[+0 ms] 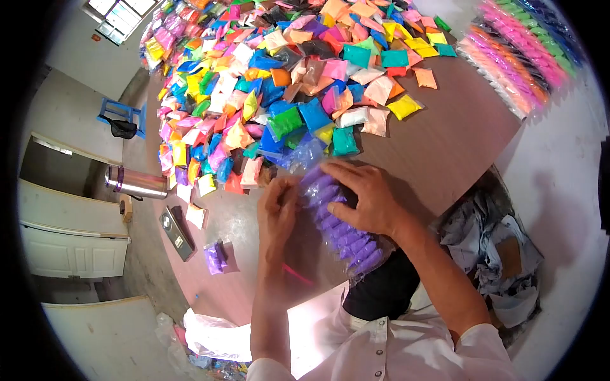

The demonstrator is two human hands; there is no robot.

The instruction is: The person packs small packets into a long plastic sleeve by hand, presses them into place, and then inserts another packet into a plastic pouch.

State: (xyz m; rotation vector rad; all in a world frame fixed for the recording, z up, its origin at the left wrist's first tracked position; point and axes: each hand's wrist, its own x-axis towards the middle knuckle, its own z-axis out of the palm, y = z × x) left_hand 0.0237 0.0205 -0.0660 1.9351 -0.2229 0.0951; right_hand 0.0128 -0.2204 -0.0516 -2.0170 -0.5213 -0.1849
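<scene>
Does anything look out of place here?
Mildly: a lone purple packet lies on the tabletop left of the left forearm, apart from the mixed heap and the purple row being held. No spill shows.

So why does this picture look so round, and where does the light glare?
Head view: black edges frame a rounded image, probably a very wide lens; head view too: sheen on the table, glints on the held strip, and a washed-out white area beside the shirt.
</scene>
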